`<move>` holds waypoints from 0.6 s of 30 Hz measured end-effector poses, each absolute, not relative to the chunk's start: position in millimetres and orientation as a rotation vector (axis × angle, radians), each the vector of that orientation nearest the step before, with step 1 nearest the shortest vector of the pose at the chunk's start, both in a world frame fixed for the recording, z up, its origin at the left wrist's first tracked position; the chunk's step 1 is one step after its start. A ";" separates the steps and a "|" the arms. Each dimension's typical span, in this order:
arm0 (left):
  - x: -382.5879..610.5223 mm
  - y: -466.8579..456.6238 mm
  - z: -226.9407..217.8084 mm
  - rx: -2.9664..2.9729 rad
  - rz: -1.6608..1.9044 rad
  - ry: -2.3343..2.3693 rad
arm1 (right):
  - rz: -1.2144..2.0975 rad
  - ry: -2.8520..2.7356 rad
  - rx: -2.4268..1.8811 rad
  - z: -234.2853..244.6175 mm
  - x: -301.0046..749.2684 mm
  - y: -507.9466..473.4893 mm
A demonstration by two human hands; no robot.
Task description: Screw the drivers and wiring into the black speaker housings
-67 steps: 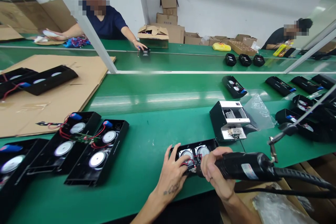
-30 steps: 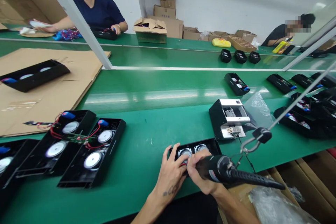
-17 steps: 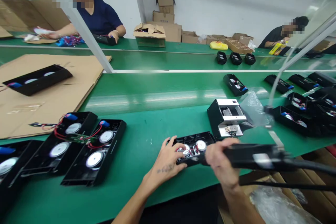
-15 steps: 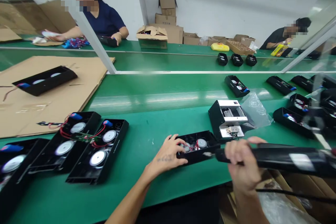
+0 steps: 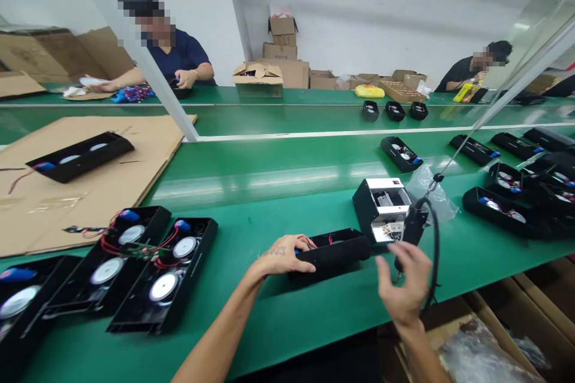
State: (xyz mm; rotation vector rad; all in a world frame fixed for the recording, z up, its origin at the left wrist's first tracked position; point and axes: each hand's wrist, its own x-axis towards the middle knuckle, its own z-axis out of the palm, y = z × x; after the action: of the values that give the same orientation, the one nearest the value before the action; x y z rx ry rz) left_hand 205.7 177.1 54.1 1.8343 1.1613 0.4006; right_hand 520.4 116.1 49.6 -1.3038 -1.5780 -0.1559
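Left grip (image 5: 284, 255) clasps the black housing (image 5: 339, 252) by its left end.

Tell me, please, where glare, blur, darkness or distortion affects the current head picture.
In the head view, pale glare streaks cross the green table; in the head view, the right hand looks slightly blurred, and the black box held by the left hand shows little surface detail; also in the head view, the white post leans, perhaps partly from lens distortion.
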 end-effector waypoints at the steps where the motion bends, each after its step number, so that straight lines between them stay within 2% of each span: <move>1: 205.9 176.3 54.4 1.829 0.401 1.166 | -0.055 -1.769 -1.218 53.9 506.1 114.5; 4: 206.9 174.8 55.1 1.824 0.403 1.175 | 0.311 -2.169 -1.075 72.6 467.6 124.1; 9: 208.3 173.4 56.2 1.837 0.396 1.206 | 0.794 -2.559 -1.214 100.0 438.0 170.1; 18: 208.7 169.2 57.3 1.937 0.346 1.173 | 0.961 -2.590 -1.334 90.5 429.0 189.0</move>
State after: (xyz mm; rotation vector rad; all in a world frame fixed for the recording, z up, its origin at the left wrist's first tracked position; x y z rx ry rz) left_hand 208.7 169.2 57.3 1.9369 1.1729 0.3463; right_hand 429.0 189.0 90.5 -1.3336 -2.5897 0.9613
